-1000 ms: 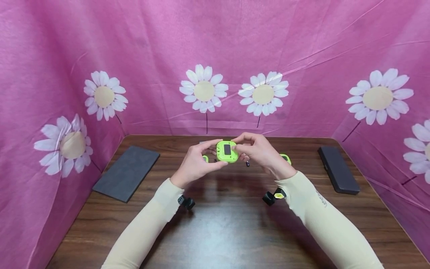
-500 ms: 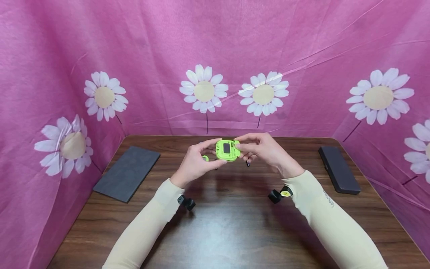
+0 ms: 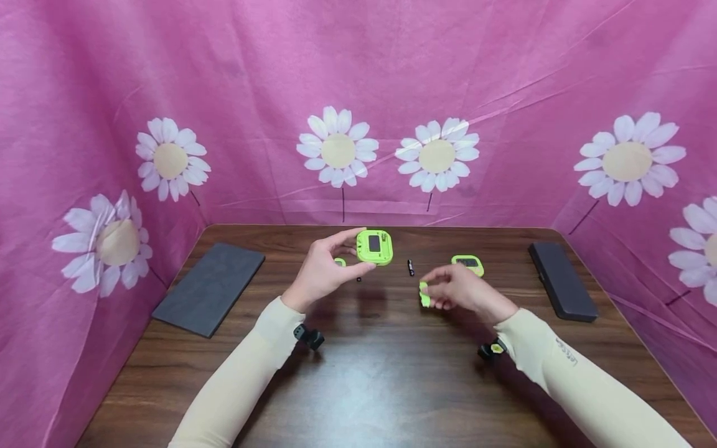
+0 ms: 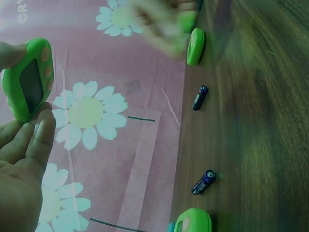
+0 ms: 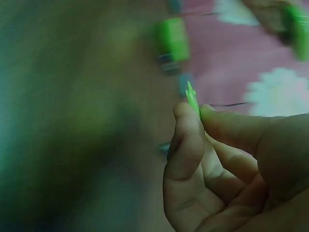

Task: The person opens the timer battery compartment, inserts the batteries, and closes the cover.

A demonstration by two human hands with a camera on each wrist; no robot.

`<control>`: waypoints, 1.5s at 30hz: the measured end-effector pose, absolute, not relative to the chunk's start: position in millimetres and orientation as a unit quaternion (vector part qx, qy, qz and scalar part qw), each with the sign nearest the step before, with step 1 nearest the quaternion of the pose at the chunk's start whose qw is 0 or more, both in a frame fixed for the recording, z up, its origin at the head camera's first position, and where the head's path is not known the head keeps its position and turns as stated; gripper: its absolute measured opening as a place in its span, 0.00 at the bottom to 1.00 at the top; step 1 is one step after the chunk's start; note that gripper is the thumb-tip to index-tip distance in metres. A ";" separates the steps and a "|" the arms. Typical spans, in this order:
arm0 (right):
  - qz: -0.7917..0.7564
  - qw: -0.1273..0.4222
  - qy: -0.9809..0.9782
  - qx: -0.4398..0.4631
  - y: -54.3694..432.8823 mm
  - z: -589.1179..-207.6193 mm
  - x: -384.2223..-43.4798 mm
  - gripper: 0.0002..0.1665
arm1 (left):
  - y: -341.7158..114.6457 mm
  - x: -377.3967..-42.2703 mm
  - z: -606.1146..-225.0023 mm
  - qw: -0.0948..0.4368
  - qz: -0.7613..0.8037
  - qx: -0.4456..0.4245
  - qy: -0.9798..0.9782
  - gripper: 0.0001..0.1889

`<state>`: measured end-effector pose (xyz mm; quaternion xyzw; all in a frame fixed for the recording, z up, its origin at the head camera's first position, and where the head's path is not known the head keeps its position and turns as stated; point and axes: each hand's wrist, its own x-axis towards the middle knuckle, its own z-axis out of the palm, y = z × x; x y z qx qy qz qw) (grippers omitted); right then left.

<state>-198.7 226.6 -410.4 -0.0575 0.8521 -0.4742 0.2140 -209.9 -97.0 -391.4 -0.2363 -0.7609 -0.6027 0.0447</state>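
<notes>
My left hand (image 3: 320, 274) holds a lime-green digital timer (image 3: 383, 256) above the table between thumb and fingers. Its back faces the head camera, with the battery compartment uncovered. The left wrist view shows the timer's dark screen (image 4: 32, 87) and round buttons. To the right, my right hand (image 3: 467, 291) pinches a small green battery cover (image 3: 424, 295), seen edge-on in the right wrist view. Two dark batteries, one nearer (image 4: 204, 182) and one farther (image 4: 200, 98), lie on the table between the hands' sides.
Another green timer (image 3: 472, 264) lies behind my right hand, and a green item (image 3: 340, 262) is partly hidden behind the left. A dark flat board (image 3: 210, 289) lies at left, a black case (image 3: 562, 283) at right. A pink flowered curtain (image 3: 386, 74) stands behind the table.
The battery cover came off the timer's back in my right hand, which moved right and toward me with it. My left hand keeps the timer nearly in place.
</notes>
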 end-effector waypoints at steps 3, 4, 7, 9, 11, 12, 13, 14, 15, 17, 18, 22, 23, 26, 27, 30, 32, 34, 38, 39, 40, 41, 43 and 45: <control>-0.449 0.216 0.865 -0.057 228.6 -430.6 -191.8 0.20 | -98.8 -209.4 -390.5 0.043 -0.603 -0.231 -0.763 0.38; -0.440 0.207 0.872 -0.060 228.5 -434.3 -190.0 0.18 | -99.3 -209.1 -389.9 0.042 -0.603 -0.229 -0.763 0.38; -0.410 0.170 0.893 -0.078 225.0 -438.3 -186.7 0.14 | -101.2 -208.7 -389.0 0.039 -0.607 -0.224 -0.761 0.38; -0.382 0.143 0.908 -0.095 222.7 -438.4 -186.3 0.12 | -102.1 -208.8 -389.1 0.036 -0.609 -0.221 -0.761 0.38; -0.353 0.122 0.921 -0.106 220.5 -438.1 -185.6 0.09 | -102.8 -208.9 -389.3 0.032 -0.609 -0.217 -0.762 0.39; -0.341 0.114 0.927 -0.110 219.9 -437.8 -185.1 0.08 | -103.0 -209.0 -389.4 0.031 -0.608 -0.216 -0.763 0.39; -0.330 0.107 0.931 -0.112 219.6 -437.6 -184.6 0.07 | -103.0 -209.1 -389.2 0.030 -0.607 -0.215 -0.764 0.39; -0.322 0.101 0.934 -0.114 219.2 -437.3 -184.2 0.07 | -103.0 -209.1 -389.0 0.029 -0.606 -0.214 -0.765 0.39; -0.316 0.097 0.937 -0.114 218.9 -437.1 -183.6 0.06 | -102.9 -209.2 -388.7 0.030 -0.606 -0.214 -0.766 0.39; -0.311 0.093 0.939 -0.115 218.8 -436.8 -183.0 0.06 | -102.1 -209.4 -388.2 0.030 -0.605 -0.216 -0.766 0.39; -0.309 0.091 0.940 -0.116 218.8 -436.6 -183.1 0.06 | -101.5 -209.7 -388.2 0.032 -0.604 -0.218 -0.766 0.39; -0.304 0.080 0.941 -0.123 219.4 -433.6 -186.8 0.07 | -99.1 -210.7 -388.2 0.038 -0.603 -0.226 -0.765 0.39; -0.301 0.075 0.942 -0.128 219.7 -432.4 -189.7 0.07 | -98.8 -210.8 -388.0 0.039 -0.602 -0.227 -0.765 0.38; -0.293 0.058 0.943 -0.149 222.0 -429.8 -204.6 0.10 | -98.8 -210.8 -387.3 0.041 -0.602 -0.227 -0.765 0.38; -0.291 0.052 0.942 -0.157 222.9 -429.7 -211.3 0.11 | -98.9 -210.6 -387.0 0.040 -0.602 -0.227 -0.764 0.38; -0.301 0.039 0.936 -0.178 225.1 -432.2 -232.0 0.18 | -99.0 -210.0 -386.6 0.040 -0.600 -0.228 -0.766 0.38; -0.314 0.039 0.930 -0.185 225.6 -434.3 -243.2 0.23 | -99.2 -209.6 -387.2 0.038 -0.600 -0.228 -0.765 0.38; -0.324 0.046 0.926 -0.186 225.4 -436.4 -251.5 0.27 | -99.3 -209.2 -387.5 0.035 -0.601 -0.228 -0.765 0.38; -0.329 0.063 0.923 -0.188 223.4 -440.3 -261.4 0.33 | -99.7 -208.9 -387.8 0.031 -0.605 -0.227 -0.762 0.38; -0.329 0.067 0.923 -0.187 222.7 -441.2 -263.1 0.34 | -99.6 -208.9 -387.5 0.031 -0.605 -0.227 -0.762 0.38; -0.328 0.070 0.923 -0.188 222.2 -441.8 -264.6 0.35 | -99.7 -208.9 -387.4 0.032 -0.606 -0.228 -0.762 0.38; -0.326 0.072 0.924 -0.186 221.6 -442.7 -266.1 0.36 | -99.7 -208.8 -387.3 0.031 -0.606 -0.228 -0.761 0.38; -0.322 0.076 0.926 -0.184 220.9 -444.1 -268.6 0.36 | -99.8 -208.5 -386.8 0.031 -0.607 -0.228 -0.761 0.38; -0.317 0.078 0.927 -0.184 220.8 -446.1 -271.2 0.36 | -100.1 -208.2 -386.6 0.030 -0.607 -0.228 -0.761 0.38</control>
